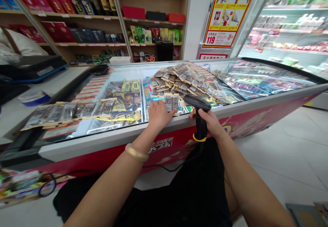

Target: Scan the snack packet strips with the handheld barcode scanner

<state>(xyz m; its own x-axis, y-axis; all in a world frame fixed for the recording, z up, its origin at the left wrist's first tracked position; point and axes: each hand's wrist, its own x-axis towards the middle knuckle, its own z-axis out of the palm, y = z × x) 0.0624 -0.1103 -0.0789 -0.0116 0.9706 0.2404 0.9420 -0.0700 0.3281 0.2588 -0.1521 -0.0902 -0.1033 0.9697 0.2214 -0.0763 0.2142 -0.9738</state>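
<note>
My right hand [210, 120] is wrapped round the grip of a black barcode scanner [201, 124] with yellow trim, its head pointing left. With my left hand [159, 113] I hold a small snack packet [172, 101] by its left side on the freezer's glass top, the thumb along its front edge. The packet has a clear window, dark contents and tan ends. Behind it rises a heap of similar packets [184, 78]. A row of such packets [69, 111] lies overlapping on the glass to the left. The scanner's cable [164, 167] hangs below.
The chest freezer [123, 135] spans the view, with yellow-wrapped goods [125, 95] inside. A black device [30, 68] stands on the left counter. Shelves [151, 20] line the back, and a lit refrigerated display [294, 29] is at the right. Colourful goods [25, 182] sit low at left.
</note>
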